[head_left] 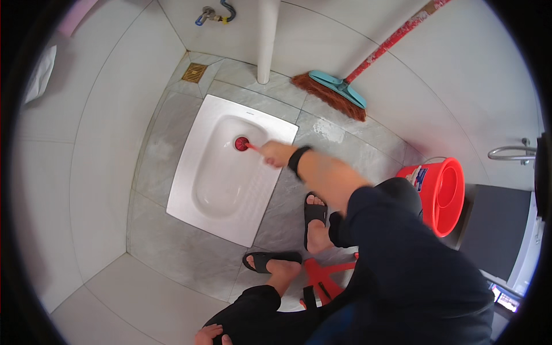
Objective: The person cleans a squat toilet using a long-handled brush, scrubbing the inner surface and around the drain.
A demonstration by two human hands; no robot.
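A white squat toilet (186, 184) is set in the grey tiled floor in front of me. My right hand (276, 154), with a black band at the wrist, is closed round the handle of a red toilet brush (242, 144). The round red head of the brush sits at the drain hole, at the far end of the bowl. At the lower edge my left hand (211, 334) rests on my dark trouser leg, partly cut off, its visible fingers laid over the cloth.
A broom (339, 92) leans on the far wall, right of a white pipe (267, 46). Right stands a red bucket (445, 198), near a dark cabinet (495, 230). A red stool (322, 279) is beneath me. A floor drain (194, 72) lies in the far left corner.
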